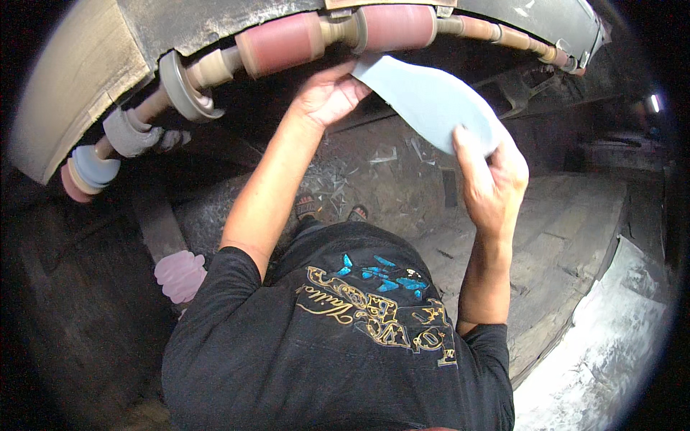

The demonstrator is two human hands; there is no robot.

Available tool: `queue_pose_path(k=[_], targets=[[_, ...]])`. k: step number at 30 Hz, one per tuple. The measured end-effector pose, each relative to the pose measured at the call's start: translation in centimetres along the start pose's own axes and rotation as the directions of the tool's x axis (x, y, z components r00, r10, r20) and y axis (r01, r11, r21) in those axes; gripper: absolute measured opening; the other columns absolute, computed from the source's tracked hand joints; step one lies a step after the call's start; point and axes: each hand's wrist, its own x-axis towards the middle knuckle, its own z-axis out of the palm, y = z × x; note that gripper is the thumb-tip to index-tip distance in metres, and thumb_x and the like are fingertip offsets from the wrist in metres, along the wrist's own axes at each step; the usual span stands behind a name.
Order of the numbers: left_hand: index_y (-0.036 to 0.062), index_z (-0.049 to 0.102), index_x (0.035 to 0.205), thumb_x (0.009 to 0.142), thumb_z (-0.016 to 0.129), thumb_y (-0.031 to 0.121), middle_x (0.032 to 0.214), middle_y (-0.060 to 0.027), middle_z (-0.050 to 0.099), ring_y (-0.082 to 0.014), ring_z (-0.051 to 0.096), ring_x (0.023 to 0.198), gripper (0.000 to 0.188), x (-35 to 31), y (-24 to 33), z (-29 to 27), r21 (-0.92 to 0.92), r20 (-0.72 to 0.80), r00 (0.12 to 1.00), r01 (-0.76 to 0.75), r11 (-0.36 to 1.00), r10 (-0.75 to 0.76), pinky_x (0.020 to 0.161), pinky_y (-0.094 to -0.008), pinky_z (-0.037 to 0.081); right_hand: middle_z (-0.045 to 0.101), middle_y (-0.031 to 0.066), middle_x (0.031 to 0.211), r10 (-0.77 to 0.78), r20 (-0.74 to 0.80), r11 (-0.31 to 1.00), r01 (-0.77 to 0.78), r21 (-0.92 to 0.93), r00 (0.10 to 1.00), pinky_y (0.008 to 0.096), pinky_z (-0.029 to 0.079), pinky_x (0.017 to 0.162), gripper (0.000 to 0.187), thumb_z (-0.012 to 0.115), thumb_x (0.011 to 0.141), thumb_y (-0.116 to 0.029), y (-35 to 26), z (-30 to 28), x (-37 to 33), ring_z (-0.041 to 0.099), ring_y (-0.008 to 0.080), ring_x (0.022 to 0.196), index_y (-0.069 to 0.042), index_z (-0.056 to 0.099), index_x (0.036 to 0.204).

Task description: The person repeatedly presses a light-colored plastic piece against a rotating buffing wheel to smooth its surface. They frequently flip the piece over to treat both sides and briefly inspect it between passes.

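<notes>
A light blue shoe sole (431,97) spans the space between my two hands, just below a row of sanding drums. Its left end meets or nearly meets the underside of a reddish drum (397,27); whether they touch I cannot tell. My left hand (329,93) grips that end, palm partly showing and some fingertips hidden behind the sole. At the other end my right hand (494,179) pinches the sole, thumb on the upper face and fingers underneath. A second reddish drum (282,44) sits right above my left hand.
The machine's shaft carries several rollers and a metal ring (180,86) toward the left, under a curved housing (215,21). A pink stack of pieces (180,276) lies beside my left elbow. Scraps (334,179) litter the floor (402,187) near my feet. A whitish sheet (611,345) lies at lower right.
</notes>
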Motion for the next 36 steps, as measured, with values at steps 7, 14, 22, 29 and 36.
queue_pose_path(k=[7,14,22,29,36], targets=[[0.0002,0.059,0.124,0.097,0.063,0.017,0.114,-0.0101,0.068,-0.0216,0.067,0.104,0.032,-0.8,-2.3,3.7,0.086,0.043,0.991,0.12,0.989,-0.124,0.096,-0.0406,0.053,0.061,0.0073,0.078,0.391,0.222,0.909,-0.412,0.057,0.893,0.0298,0.049,0.065,0.013,0.069,0.09,-0.011,0.9,-1.1,-9.2,0.059,0.0163,0.068,-0.001,0.067,0.098],[-0.0016,0.058,0.125,0.096,0.066,0.022,0.116,-0.0087,0.067,-0.0182,0.066,0.103,0.038,-2.8,-4.8,6.1,0.358,-0.134,0.991,0.038,0.933,0.011,0.093,-0.0343,0.053,0.071,0.0148,0.102,0.421,0.343,0.848,-0.499,0.181,0.84,0.0349,0.053,0.081,0.043,0.073,0.086,-0.031,5.9,6.1,-3.3,0.068,0.0199,0.093,0.001,0.065,0.114],[-0.0017,0.051,0.135,0.095,0.068,0.018,0.123,-0.0122,0.064,-0.0222,0.066,0.109,0.047,-10.9,-5.4,2.1,0.212,-0.248,0.935,0.307,0.928,-0.253,0.096,-0.0391,0.055,0.069,0.0171,0.079,0.267,0.26,0.946,-0.304,0.114,0.928,0.0371,0.052,0.068,0.034,0.067,0.09,-0.032,5.9,13.0,3.8,0.067,0.0236,0.071,0.002,0.068,0.092],[-0.0013,0.05,0.136,0.091,0.07,0.012,0.124,-0.0132,0.065,-0.0226,0.067,0.108,0.052,-16.3,-5.8,-0.1,0.073,-0.342,0.874,0.392,0.917,-0.346,0.09,-0.0392,0.058,0.068,0.0167,0.079,0.209,0.185,0.969,-0.229,0.091,0.96,0.0359,0.052,0.068,0.029,0.067,0.09,-0.028,5.1,13.1,4.7,0.067,0.0231,0.07,0.001,0.068,0.09],[0.0014,0.045,0.142,0.092,0.067,0.013,0.134,-0.0131,0.06,-0.0254,0.062,0.119,0.056,-15.0,-0.4,-5.5,0.169,-0.442,0.895,0.151,0.974,-0.062,0.101,-0.0433,0.051,0.069,0.009,0.079,0.193,0.186,0.924,-0.242,0.295,0.963,0.0296,0.051,0.07,0.023,0.067,0.092,-0.023,4.5,12.1,3.3,0.064,0.0131,0.071,-0.001,0.069,0.093]])
